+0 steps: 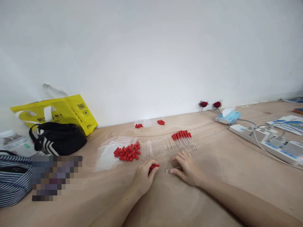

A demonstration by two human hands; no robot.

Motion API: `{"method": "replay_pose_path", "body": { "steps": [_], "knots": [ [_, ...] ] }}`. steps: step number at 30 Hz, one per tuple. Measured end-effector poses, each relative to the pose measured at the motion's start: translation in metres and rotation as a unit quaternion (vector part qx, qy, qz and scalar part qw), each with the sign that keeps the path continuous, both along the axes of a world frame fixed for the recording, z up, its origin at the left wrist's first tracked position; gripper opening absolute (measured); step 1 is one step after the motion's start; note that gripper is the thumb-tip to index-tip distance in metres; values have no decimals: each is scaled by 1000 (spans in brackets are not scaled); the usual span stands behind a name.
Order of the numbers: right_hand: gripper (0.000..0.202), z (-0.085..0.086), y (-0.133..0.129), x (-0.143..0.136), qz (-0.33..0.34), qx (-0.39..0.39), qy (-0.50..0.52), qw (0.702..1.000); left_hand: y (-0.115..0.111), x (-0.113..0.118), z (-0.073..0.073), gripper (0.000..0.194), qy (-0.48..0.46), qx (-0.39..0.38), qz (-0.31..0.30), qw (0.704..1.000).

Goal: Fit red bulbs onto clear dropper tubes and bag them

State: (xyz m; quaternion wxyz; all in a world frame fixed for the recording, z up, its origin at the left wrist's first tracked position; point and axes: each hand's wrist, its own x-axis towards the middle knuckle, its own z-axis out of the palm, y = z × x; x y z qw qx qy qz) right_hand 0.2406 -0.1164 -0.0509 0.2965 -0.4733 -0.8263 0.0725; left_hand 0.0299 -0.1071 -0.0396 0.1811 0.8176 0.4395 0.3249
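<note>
Left hand (144, 177): red bulb (154, 166) is pinched; easily dropped if held loosely;
Right hand (187, 168): clear tube (170, 170) is held, apart from bulb; could get snapped if squeezed;
Tube row (153, 148): just beyond; easily knocked tbh

Between the left fingers (147, 163) and the right fingers (180, 157) lies a narrow gap of bare table (156, 201), with the tip of a clear tube (168, 171) poking into it. Ahead, the pile of red bulbs (127, 153), the row of tubes (153, 148) and the red-topped droppers (184, 137) bar a low pass; rightward, open table runs to the power strip (262, 142) and its looping cable (262, 145), while the black pouch (62, 140) and striped bag (14, 181) block the far left.
</note>
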Motion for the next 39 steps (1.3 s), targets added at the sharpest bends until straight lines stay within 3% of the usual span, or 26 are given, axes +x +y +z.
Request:
{"method": "replay_pose_path", "body": {
  "steps": [4, 10, 15, 19, 25, 33, 39],
  "knots": [
    [16, 1, 0, 1, 21, -26, 3, 999, 3, -3, -1, 10, -7, -4, 6, 1000],
    [11, -2, 4, -1, -3, -31, -1, 1000, 4, -3, -4, 15, -35, -9, -17, 999],
    [14, -4, 4, -9, -16, -48, 110, 993, 2, 0, -9, 12, -84, -95, -5, 992],
    [11, -2, 0, -15, 18, -57, 165, 985, -1, 1, -9, 17, -101, -110, -12, 989],
    [12, -1, -5, -20, 50, -44, 146, 987, -3, 4, -4, 22, -113, -129, -21, 985],
    [15, 1, -11, -26, 46, -53, 122, 990, -2, 8, -15, 23, -186, -170, -3, 968],
    [16, 0, -9, -19, 74, -33, 72, 994, -9, 9, -11, 22, -154, -150, 2, 977]
  ]
}}
